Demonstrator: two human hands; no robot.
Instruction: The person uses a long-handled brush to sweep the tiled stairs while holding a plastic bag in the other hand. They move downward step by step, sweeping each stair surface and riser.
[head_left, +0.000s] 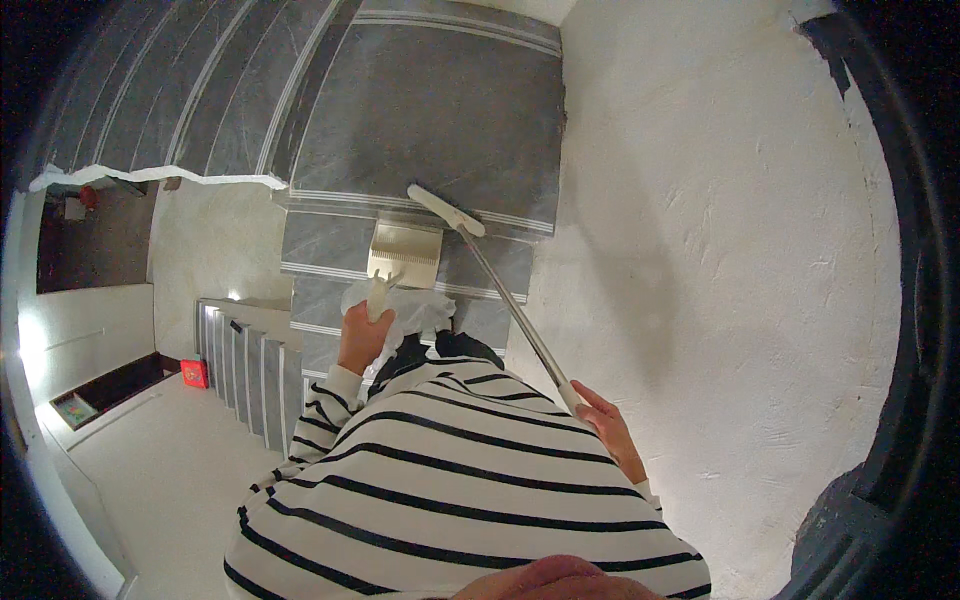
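My left hand (365, 335) grips the pale handle of a dustpan (405, 251) with a comb-toothed back part. A translucent white plastic bag (427, 311) hangs at the same hand. My right hand (606, 424) is closed around the upper end of a broom's metal pole (517, 304). The broom head (446, 208) lies slanted across the front edge of the grey stair landing (442, 112), to the upper right of the dustpan. Dark bristles show along its far side. Whether the dustpan holds anything is too small to tell.
Grey steps with white stripes (330, 300) descend towards me, and another flight (187, 82) runs at the upper left. A rough white wall (712, 225) borders the right side. Further down on the left are a lower flight (251, 382) and a red box (194, 373).
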